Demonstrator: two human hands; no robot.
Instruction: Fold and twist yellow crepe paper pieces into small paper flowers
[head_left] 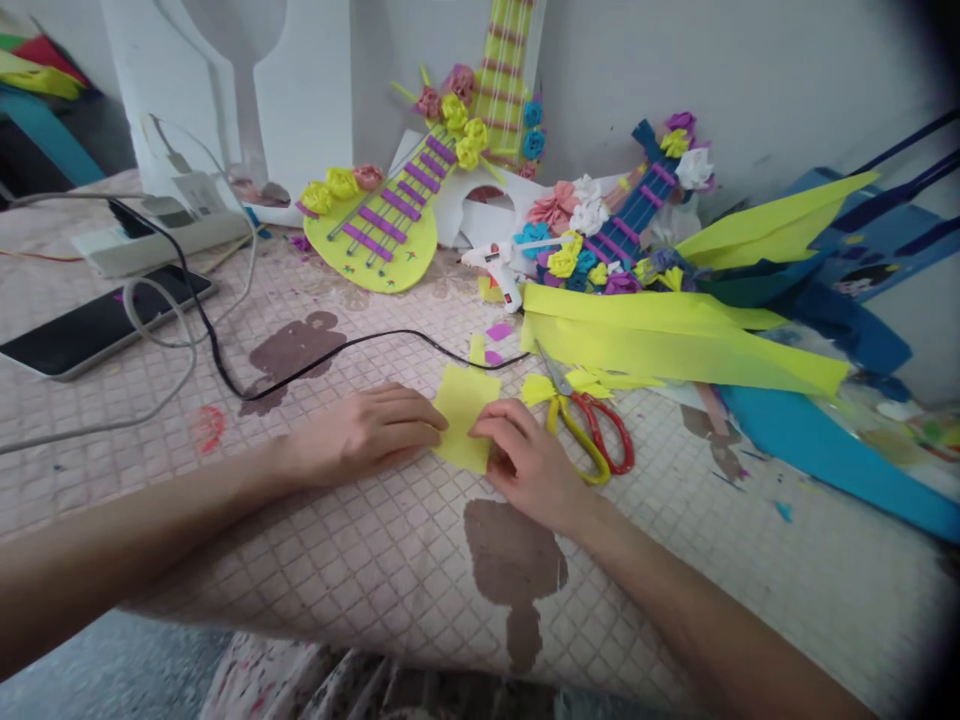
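A small yellow piece of crepe paper (463, 400) lies between my hands, close to the table's surface. Its left edge is under the closed fingertips of my left hand (379, 430). At the right edge, my right hand (529, 460) pinches the paper between thumb and curled fingers. Just beyond my right hand is a pair of scissors (585, 420) with one red and one yellow handle. Yellow scraps (536, 388) lie around the blades, and small purple pieces (498, 331) sit past the paper.
A white glue gun (499, 268) stands behind, its black cord (390, 333) crossing the table. Yellow crepe strips (675, 335) and blue paper (832, 450) spread rightward. Flower-decorated paper guitars (390, 235) lean at the back. A phone (105, 320) and power strip (165, 235) lie left.
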